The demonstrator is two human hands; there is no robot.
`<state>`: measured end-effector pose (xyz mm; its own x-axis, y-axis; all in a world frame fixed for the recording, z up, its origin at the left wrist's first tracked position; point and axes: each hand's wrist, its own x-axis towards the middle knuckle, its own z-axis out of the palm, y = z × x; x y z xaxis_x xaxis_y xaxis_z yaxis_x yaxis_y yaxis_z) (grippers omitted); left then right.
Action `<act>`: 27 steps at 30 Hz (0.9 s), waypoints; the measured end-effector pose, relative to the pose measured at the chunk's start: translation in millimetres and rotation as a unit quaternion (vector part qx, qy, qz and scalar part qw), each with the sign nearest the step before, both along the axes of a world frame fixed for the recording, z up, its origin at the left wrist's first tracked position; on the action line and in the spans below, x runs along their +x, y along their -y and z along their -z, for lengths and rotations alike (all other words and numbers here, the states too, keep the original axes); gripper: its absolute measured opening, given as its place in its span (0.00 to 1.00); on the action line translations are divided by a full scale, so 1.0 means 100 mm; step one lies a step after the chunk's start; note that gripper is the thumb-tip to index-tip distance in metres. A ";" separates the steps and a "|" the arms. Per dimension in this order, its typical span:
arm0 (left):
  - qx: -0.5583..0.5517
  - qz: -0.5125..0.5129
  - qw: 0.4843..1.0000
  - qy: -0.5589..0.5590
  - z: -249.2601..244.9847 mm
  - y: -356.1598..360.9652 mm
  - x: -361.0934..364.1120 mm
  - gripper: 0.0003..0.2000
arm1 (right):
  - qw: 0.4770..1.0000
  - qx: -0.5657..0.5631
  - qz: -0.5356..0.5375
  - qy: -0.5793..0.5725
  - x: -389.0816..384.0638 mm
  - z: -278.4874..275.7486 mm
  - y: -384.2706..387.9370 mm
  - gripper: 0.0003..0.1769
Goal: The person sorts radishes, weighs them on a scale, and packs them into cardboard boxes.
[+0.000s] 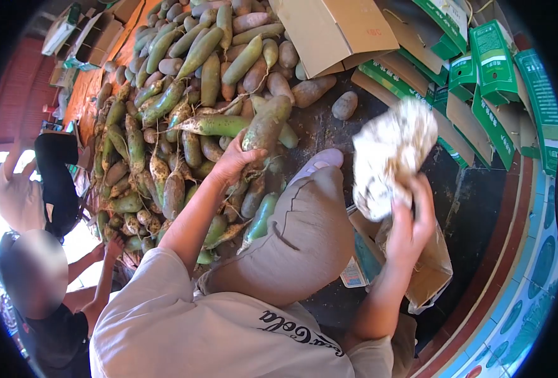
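My left hand is closed around the lower end of a thick green radish, which points up and away over the pile. Out to the right, my right hand grips a crumpled white cloth with brown dirt stains, raised above the floor and slightly blurred. Cloth and radish are well apart. Below my left hand, more radishes, green and soil-covered, lie heaped, some with long thin roots.
A brown cardboard box stands at the top, green cartons at the upper right. One lone radish lies on the dark floor. An open box sits beneath my right forearm. Two other people are at the left.
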<state>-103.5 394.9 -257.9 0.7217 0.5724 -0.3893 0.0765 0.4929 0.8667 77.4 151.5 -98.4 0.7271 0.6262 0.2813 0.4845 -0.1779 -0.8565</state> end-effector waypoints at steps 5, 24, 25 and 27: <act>-0.071 0.003 0.996 0.057 -0.42 0.11 0.24 0.38 | 0.976 -0.021 -0.185 0.110 0.10 0.40 -1.09 0.17; -0.026 0.054 0.998 0.023 -0.62 0.10 0.09 0.39 | 0.872 0.225 -0.024 -0.433 0.81 1.24 -1.62 0.10; -0.049 0.058 0.997 -0.008 -0.57 0.09 0.06 0.38 | 0.882 0.211 -0.053 -0.418 0.72 1.07 -1.59 0.12; -0.049 0.059 0.997 -0.027 -0.50 0.10 0.10 0.38 | 0.973 0.139 -0.121 -0.138 0.37 0.90 -1.63 0.14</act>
